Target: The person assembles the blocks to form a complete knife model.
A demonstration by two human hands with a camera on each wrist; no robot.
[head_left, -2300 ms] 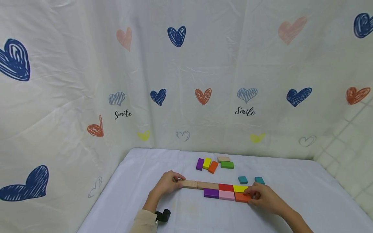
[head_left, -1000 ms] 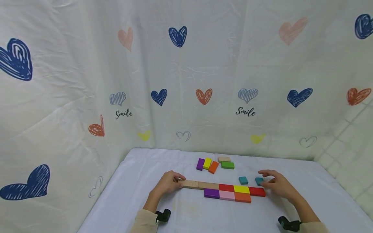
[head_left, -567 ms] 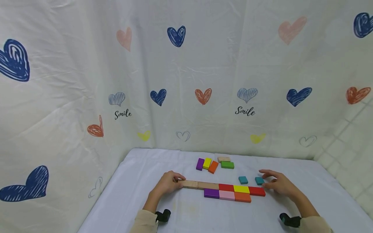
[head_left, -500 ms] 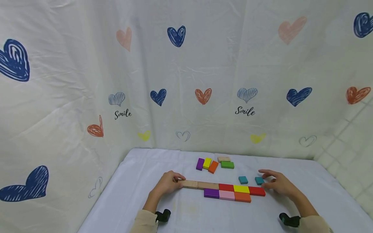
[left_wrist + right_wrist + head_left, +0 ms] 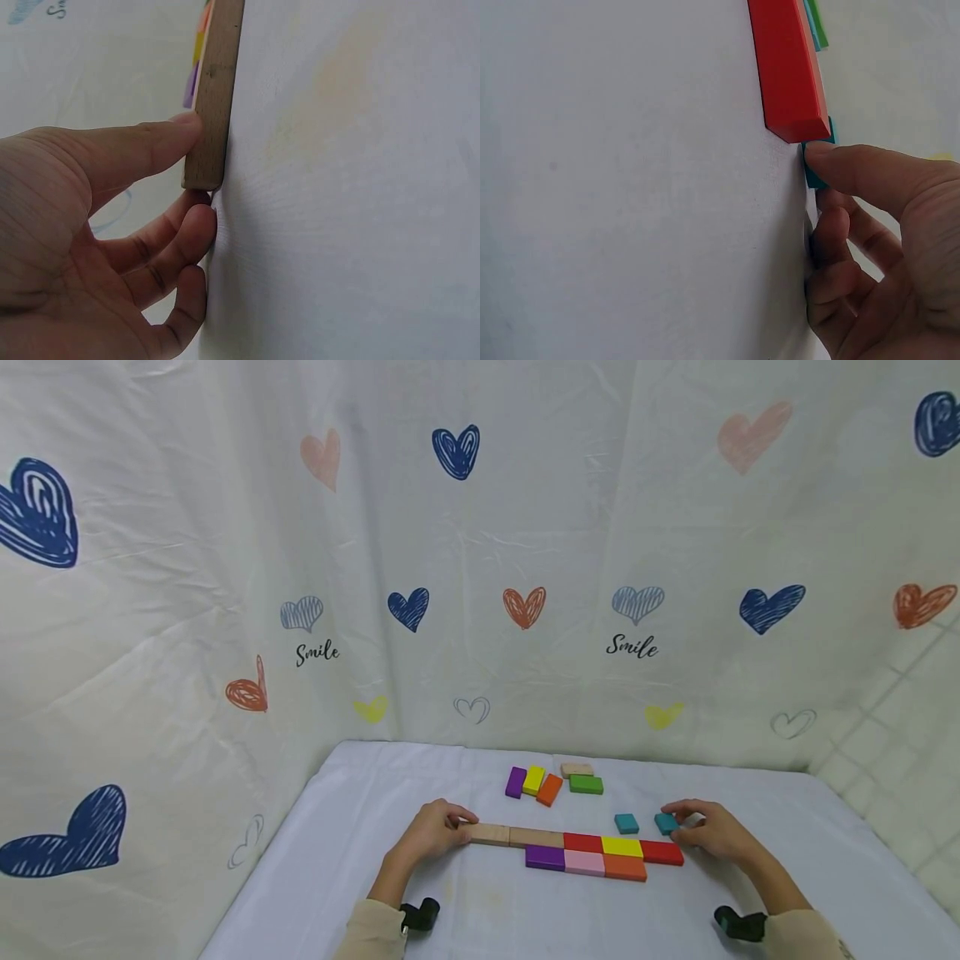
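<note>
A wooden block [image 5: 489,834], oblong and light brown, lies flat with one end held by the thumb and fingers of the left hand [image 5: 431,828]; the rest runs out past the thumb tip, where a small dark spot marks its long side. A small teal block [image 5: 665,824], squarish and plain, sits at the fingertips of the right hand [image 5: 708,833], pinched by thumb and forefinger, the thumb covering part of it. Whether it is raised cannot be told.
</note>
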